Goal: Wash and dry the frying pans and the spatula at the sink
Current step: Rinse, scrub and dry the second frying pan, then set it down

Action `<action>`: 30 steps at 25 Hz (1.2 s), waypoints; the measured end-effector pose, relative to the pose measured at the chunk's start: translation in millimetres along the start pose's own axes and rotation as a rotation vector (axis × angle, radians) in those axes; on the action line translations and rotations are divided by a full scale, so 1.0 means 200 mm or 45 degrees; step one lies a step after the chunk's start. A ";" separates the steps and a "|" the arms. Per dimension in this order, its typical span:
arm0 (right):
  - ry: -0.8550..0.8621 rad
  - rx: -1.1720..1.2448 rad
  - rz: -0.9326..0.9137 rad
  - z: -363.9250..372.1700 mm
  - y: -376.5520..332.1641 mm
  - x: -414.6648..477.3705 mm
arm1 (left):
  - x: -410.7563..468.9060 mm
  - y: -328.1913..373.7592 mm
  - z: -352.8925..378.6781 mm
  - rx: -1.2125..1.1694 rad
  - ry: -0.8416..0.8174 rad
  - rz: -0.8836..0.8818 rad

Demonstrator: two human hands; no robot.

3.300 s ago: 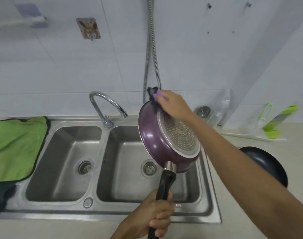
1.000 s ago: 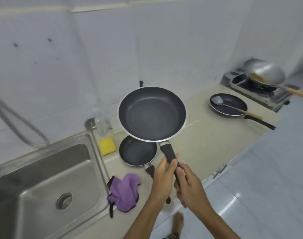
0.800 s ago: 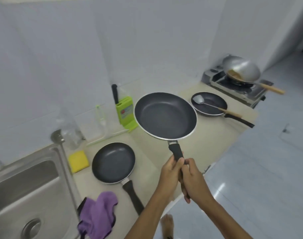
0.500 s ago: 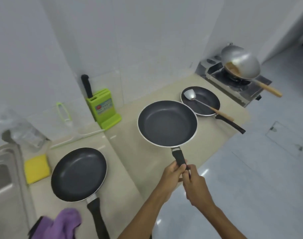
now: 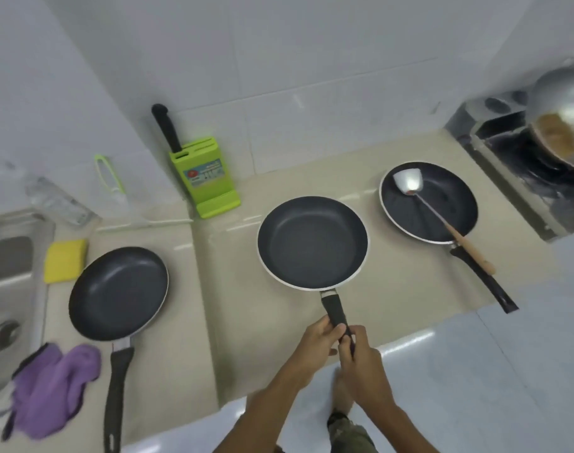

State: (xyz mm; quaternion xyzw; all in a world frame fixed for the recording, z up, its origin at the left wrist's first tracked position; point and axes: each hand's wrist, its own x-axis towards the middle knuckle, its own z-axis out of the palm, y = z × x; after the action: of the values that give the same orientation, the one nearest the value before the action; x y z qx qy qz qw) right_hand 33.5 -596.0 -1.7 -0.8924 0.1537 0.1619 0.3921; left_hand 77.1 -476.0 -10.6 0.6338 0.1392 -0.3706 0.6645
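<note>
- The worktop (image 5: 393,299) is carrying three pans.
- The middle pan (image 5: 312,241) is sitting between the other two.
- The left hand (image 5: 315,338) and right hand (image 5: 361,358) fingers are gripping its handle.
- The spatula (image 5: 439,217) is lying in the right pan (image 5: 442,191).

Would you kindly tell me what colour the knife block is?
The knife block is lime green, clearest in the head view.
</note>
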 end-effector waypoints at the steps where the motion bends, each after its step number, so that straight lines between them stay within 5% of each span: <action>1: -0.015 0.000 -0.024 -0.01 0.04 0.03 | 0.01 0.00 0.04 -0.040 0.036 -0.003; 18: -0.133 0.024 -0.150 0.13 0.34 0.17 | 0.14 -0.13 0.12 -0.204 0.202 -0.126; 30: -0.367 0.028 0.061 0.15 0.38 0.23 | 0.19 -0.22 0.10 -0.082 0.212 -0.158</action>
State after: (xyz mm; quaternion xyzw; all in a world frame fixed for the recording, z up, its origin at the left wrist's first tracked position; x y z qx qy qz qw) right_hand 40.4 -629.2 -88.7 -0.8517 0.1188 0.2959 0.4160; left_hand 67.4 -503.5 -64.9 0.6308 0.2448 -0.3525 0.6465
